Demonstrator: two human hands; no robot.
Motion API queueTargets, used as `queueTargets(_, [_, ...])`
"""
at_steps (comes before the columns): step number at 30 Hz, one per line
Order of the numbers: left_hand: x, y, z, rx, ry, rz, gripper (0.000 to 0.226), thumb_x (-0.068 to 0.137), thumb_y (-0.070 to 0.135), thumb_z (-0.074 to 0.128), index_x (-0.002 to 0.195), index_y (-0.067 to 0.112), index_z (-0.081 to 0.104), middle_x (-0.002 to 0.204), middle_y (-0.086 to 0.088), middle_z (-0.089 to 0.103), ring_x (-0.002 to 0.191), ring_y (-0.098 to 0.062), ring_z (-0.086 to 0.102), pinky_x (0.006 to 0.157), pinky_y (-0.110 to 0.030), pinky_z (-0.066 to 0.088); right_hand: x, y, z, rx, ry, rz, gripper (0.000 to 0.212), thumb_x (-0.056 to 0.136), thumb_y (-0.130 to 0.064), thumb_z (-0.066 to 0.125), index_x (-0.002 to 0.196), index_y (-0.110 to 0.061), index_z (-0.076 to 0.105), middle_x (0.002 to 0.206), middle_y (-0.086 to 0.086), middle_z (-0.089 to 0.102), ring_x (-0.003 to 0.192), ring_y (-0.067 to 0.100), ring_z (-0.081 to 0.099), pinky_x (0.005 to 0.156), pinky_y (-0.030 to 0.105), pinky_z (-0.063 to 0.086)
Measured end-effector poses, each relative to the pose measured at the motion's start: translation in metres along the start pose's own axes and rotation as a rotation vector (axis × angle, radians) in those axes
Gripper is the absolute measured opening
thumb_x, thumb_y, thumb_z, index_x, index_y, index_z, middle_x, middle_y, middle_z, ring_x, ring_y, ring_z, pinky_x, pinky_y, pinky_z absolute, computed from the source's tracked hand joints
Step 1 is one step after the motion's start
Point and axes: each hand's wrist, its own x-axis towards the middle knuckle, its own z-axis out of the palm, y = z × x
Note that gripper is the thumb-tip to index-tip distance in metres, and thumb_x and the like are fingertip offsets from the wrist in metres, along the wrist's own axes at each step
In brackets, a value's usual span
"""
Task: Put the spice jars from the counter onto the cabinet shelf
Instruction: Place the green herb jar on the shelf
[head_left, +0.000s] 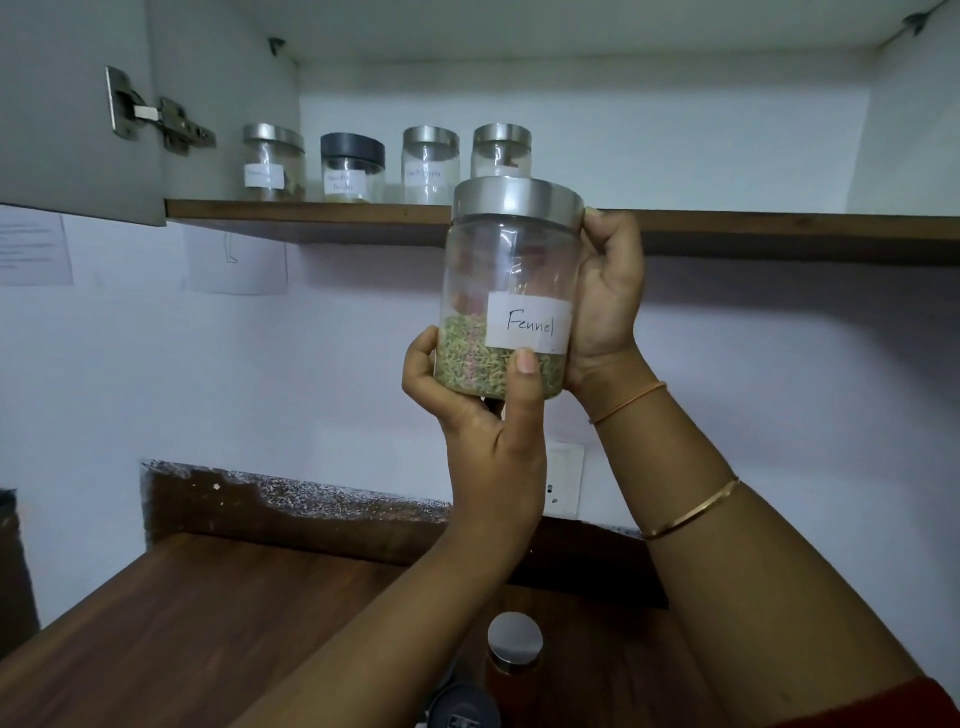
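Note:
A clear jar labelled "Fennel" (511, 291), with a steel lid and green seeds in its lower part, is held up in front of the cabinet shelf (311, 210). My left hand (478, 410) grips its base from below, thumb on the front. My right hand (608, 301) wraps its right side up to the lid. Several jars stand in a row at the shelf's left: a steel-lidded one (272, 163), a black-lidded one (353, 169), and two more with steel lids (431, 166) (501, 150). On the counter below stand a steel-lidded jar (514, 642) and a dark-lidded one (465, 706).
The open cabinet door with its hinge (156, 117) hangs at the upper left. The shelf's right half (753, 228) holds nothing. A wooden counter (208, 623) lies below, with a wall socket (563, 480) behind my arms. Papers (31, 244) are stuck on the wall.

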Motion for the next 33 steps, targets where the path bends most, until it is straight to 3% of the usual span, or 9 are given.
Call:
queueTargets(6, [-0.004,-0.005,0.006,0.006,-0.017,0.002,0.052,0.078,0.042,0.051,0.118,0.026,0.022,0.115,0.005,0.042,0.091,0.014,0.056,0.072,-0.005,0.046,-0.002,-0.006,-0.002,-0.021,-0.042,0.029,0.055,0.093,-0.03,0.025,0.065,-0.017,0.071,0.066,-0.002,0.067,0.065,0.012,0.065,0.065,0.023,0.053])
queueTargets(12, [0.0,-0.016,0.008,-0.041,0.015,-0.094,0.054,0.073,0.054,0.047,0.117,0.033,0.024,0.111,0.012,0.048,0.095,0.004,0.058,0.078,-0.018,0.05,-0.002,-0.011,-0.007,-0.181,0.055,0.013,0.037,0.094,-0.03,0.027,0.084,-0.008,0.055,0.083,0.011,0.055,0.079,0.024,0.055,0.075,0.035,0.047])
queueTargets(16, [0.001,-0.02,0.012,-0.079,0.019,-0.129,0.049,0.072,0.056,0.046,0.113,0.037,0.029,0.113,0.009,0.049,0.102,-0.006,0.058,0.079,-0.019,0.051,-0.003,-0.015,-0.009,-0.227,0.05,-0.022,0.033,0.09,-0.029,0.03,0.077,-0.01,0.054,0.072,0.004,0.06,0.069,0.018,0.06,0.07,0.031,0.051])
queueTargets(20, [0.003,-0.022,0.015,-0.093,0.007,-0.152,0.05,0.071,0.059,0.044,0.114,0.038,0.029,0.115,0.006,0.049,0.107,-0.014,0.058,0.079,-0.02,0.051,0.001,-0.018,-0.011,-0.271,0.076,-0.062,0.022,0.084,-0.029,0.033,0.075,-0.012,0.043,0.075,0.005,0.047,0.073,0.019,0.05,0.068,0.03,0.049])
queueTargets(27, [0.008,-0.027,0.017,-0.118,0.018,-0.199,0.053,0.067,0.063,0.042,0.113,0.039,0.03,0.116,0.001,0.051,0.106,-0.014,0.059,0.074,-0.016,0.051,0.005,-0.016,-0.017,-0.264,0.102,-0.048,0.019,0.082,-0.029,0.036,0.074,-0.013,0.041,0.069,0.004,0.051,0.065,0.017,0.057,0.066,0.03,0.05])
queueTargets(31, [0.017,-0.029,0.015,-0.147,-0.005,-0.241,0.046,0.073,0.059,0.044,0.113,0.04,0.032,0.113,0.001,0.053,0.097,-0.005,0.064,0.073,-0.016,0.052,0.006,-0.016,-0.018,-0.283,0.113,-0.069,0.027,0.091,-0.033,0.035,0.079,-0.013,0.049,0.075,0.004,0.055,0.072,0.016,0.057,0.067,0.028,0.049])
queueTargets(33, [0.025,-0.031,0.015,-0.192,-0.01,-0.251,0.045,0.079,0.052,0.041,0.118,0.031,0.032,0.11,0.001,0.055,0.088,0.003,0.065,0.073,-0.018,0.053,0.008,-0.02,-0.018,-0.455,0.124,-0.072,0.042,0.097,-0.042,0.028,0.095,-0.013,0.058,0.09,0.002,0.065,0.086,0.014,0.064,0.079,0.029,0.053])
